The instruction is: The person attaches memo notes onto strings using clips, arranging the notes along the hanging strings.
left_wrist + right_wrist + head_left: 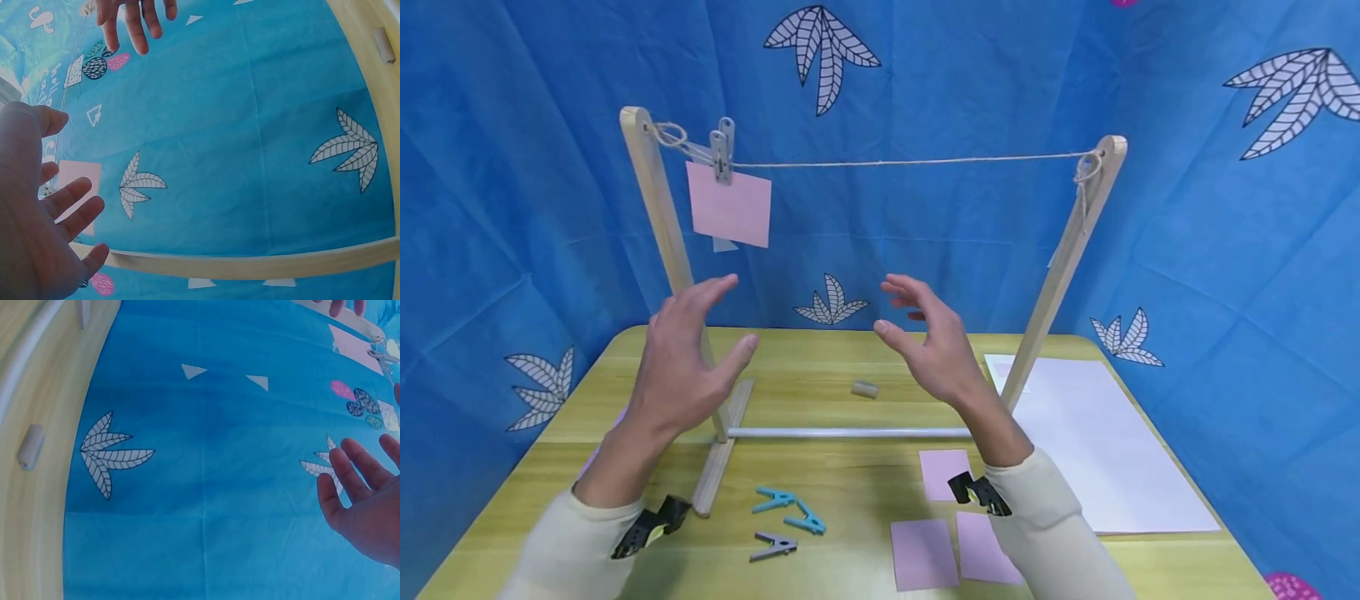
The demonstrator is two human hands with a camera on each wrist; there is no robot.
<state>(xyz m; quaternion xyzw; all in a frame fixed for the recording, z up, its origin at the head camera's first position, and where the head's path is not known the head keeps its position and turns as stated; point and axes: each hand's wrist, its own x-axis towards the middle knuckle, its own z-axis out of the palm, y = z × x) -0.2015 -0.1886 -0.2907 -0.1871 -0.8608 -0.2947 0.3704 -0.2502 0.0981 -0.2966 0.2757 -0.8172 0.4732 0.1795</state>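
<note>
My left hand [685, 362] is raised in front of the wooden frame's left post [662, 204], thumb apart from the fingers, holding nothing. Facing it, my right hand [938, 346] hovers with loosely bent fingers and nothing in them. A string [887, 162] runs between the tops of the two posts. Near its left end, grey clothespins [722, 154] clip a pink paper [733, 208], which hangs slightly tilted above my left fingertips. On the table below lie blue clothespins [806, 518] and a grey clothespin [773, 547]. Three pink papers [923, 554] lie near my right wrist.
A white bar [850, 432] joins the posts low down. Behind it a small grey-brown cylinder [865, 389] lies on the wooden table [820, 358]. To the right is a large white sheet [1105, 450]. A blue patterned cloth [962, 75] hangs around the back and sides.
</note>
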